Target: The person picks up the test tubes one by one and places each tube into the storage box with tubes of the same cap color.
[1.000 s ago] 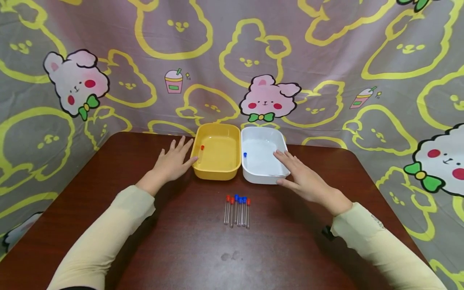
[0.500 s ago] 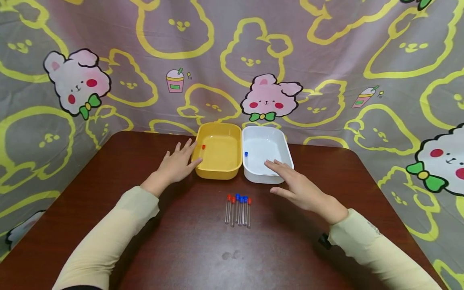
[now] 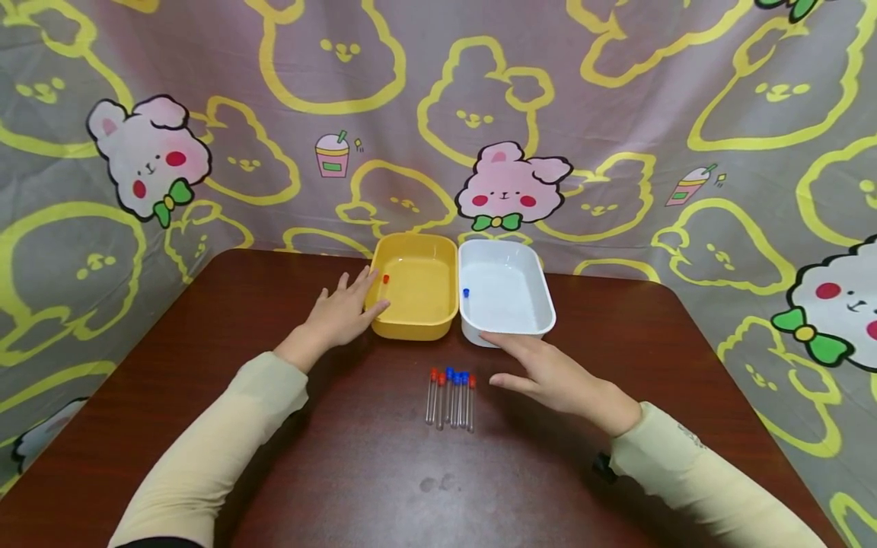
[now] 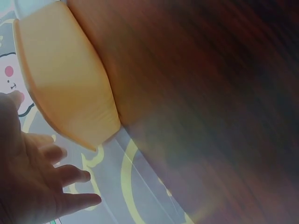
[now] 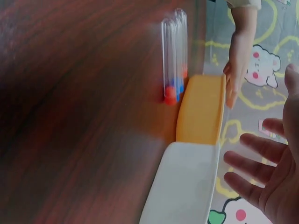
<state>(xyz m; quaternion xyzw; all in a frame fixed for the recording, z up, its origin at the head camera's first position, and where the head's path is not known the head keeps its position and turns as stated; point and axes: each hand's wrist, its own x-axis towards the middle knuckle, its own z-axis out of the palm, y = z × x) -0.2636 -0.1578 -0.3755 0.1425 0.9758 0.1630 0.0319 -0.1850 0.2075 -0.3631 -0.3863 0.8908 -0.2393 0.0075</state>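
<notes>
Head view: left hand (image 3: 340, 312) by the yellow tub (image 3: 411, 332), right hand (image 3: 558, 374) beside the capped test tubes (image 3: 455, 399) on the tabletop (image 3: 363, 464) — both empty and uncurled. The tubes look light, slick, perhaps fragile — best pinched at the caps (image 3: 457, 378).

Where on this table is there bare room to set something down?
A broad bare patch of table lies between the sleeves, nearer the person than the test tubes, with just some smudges. More lies right of the white tray and left of the left hand. It's crowded around the tubes, with the right hand close by and the yellow tray beyond.
</notes>
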